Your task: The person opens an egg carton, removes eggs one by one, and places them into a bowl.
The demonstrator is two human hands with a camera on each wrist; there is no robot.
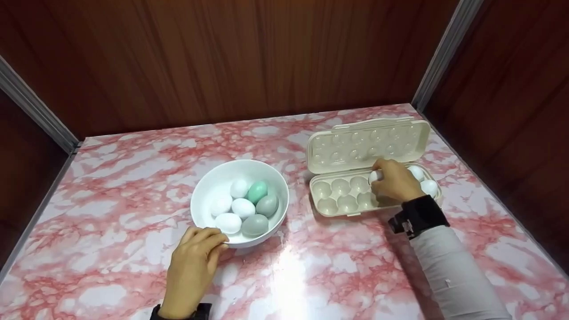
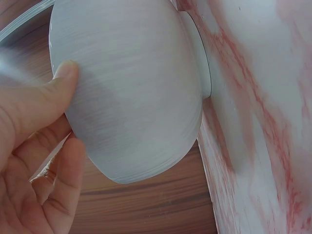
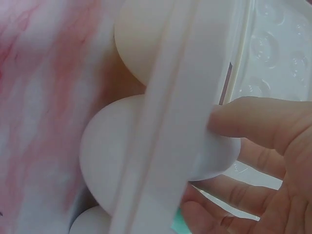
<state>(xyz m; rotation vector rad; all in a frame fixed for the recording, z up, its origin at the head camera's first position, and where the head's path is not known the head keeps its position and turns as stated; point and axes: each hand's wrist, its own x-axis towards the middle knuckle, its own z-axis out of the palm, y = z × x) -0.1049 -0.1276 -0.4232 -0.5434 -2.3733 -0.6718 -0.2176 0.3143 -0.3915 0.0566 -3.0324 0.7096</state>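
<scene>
A white bowl (image 1: 202,191) holds several eggs, among them a white egg (image 1: 228,223), a green egg (image 1: 257,191) and a grey egg (image 1: 255,225). At its near rim, my left hand (image 1: 192,262) pinches the bowl's edge, thumb on the outer wall (image 2: 131,97). To the right, my right hand (image 1: 397,181) is over the open egg carton (image 1: 331,214), holding a white egg (image 3: 217,156) between thumb and fingers at a cup. Two white eggs, one in back (image 1: 416,173) and one in front (image 1: 429,187), sit at the carton's right end. My hand hides the cups between.
The carton's lid (image 1: 366,142) stands raised behind its tray. Everything rests on a red-and-white marbled table (image 1: 133,213). Brown wood-grain panels (image 1: 222,62) close off the back and both sides, with metal posts (image 1: 444,58) at the corners.
</scene>
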